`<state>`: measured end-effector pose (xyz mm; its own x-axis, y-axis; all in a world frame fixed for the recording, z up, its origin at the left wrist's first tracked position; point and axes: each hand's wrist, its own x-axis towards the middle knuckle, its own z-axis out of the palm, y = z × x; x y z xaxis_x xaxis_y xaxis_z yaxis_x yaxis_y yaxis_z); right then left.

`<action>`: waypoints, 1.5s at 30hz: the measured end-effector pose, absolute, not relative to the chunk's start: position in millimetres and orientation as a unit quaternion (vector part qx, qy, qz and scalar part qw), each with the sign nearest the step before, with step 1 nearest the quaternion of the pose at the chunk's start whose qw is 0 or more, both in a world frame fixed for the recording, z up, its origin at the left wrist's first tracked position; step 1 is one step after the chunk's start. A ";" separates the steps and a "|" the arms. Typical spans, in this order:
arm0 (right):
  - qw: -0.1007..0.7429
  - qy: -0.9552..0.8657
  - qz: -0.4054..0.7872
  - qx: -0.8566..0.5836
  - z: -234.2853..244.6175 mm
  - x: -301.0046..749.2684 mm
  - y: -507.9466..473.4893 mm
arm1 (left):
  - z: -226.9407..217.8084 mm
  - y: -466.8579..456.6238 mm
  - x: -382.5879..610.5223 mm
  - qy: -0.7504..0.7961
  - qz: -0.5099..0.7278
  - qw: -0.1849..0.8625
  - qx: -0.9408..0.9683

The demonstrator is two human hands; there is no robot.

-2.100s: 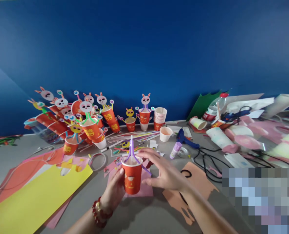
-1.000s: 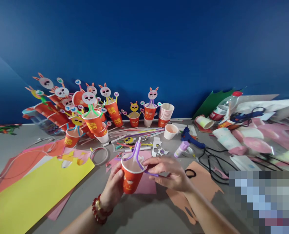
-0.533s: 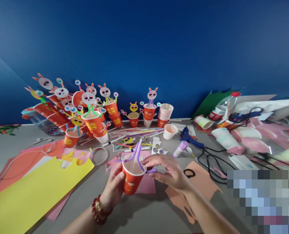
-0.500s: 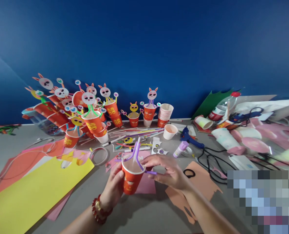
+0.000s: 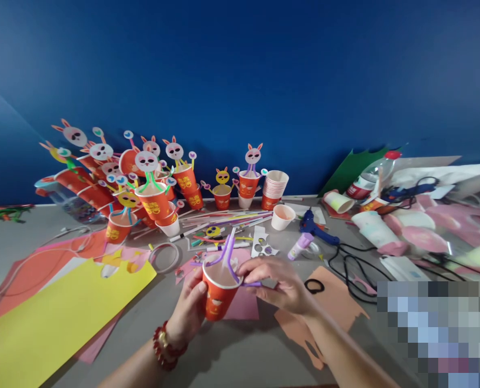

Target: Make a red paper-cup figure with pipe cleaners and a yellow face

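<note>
Upright in my left hand (image 5: 191,302) is a red paper cup (image 5: 219,299) with a white rim, the fingers wrapped round its left side. Bent purple straws (image 5: 226,250) stand up inside it, and their ends stick out past the rim on both sides. At the cup's right rim, my right hand (image 5: 278,283) has its thumb and fingers on the outward end of the right straw (image 5: 253,284). The fingers partly cover where that straw meets the cup wall. A red bead bracelet (image 5: 167,347) circles my left wrist.
Decorated rabbit cups (image 5: 153,199) crowd the back left. A stack of cups (image 5: 275,186), a white-looking single cup (image 5: 282,216), a blue glue gun (image 5: 316,229) and a glue stick (image 5: 300,246) stand or lie beyond my hands. Yellow paper (image 5: 74,318) lies left; black cable (image 5: 347,269) loops right.
My right fingers have shifted very slightly at the straw end by the rim. The cup stays in my left hand, almost unmoved.
</note>
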<state>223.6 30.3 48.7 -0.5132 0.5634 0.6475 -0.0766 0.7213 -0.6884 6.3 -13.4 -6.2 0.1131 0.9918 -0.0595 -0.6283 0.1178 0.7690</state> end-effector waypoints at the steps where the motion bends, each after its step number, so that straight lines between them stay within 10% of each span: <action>1: 0.466 -0.798 0.349 -0.154 49.5 223.5 30.0 | -5.7 -13.6 6.3 0.301 0.591 0.684 0.303; 30: 0.463 -0.777 0.381 -0.192 46.8 223.6 28.9 | -14.5 -12.9 5.6 0.344 0.585 0.665 0.312; 37: 0.465 -0.801 0.319 -0.200 42.9 225.1 32.1 | 1.2 -15.6 -3.6 0.405 0.692 0.283 0.527; 45: 0.482 -0.820 0.255 -0.173 49.6 220.6 27.4 | 45.8 -27.0 7.3 0.426 0.452 0.037 0.783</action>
<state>220.6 27.4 49.6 -0.4753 0.5290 0.7031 0.0372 0.8105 -0.5846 7.3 -27.0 45.8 0.2291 0.7003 0.6761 0.6327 -0.6349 0.4434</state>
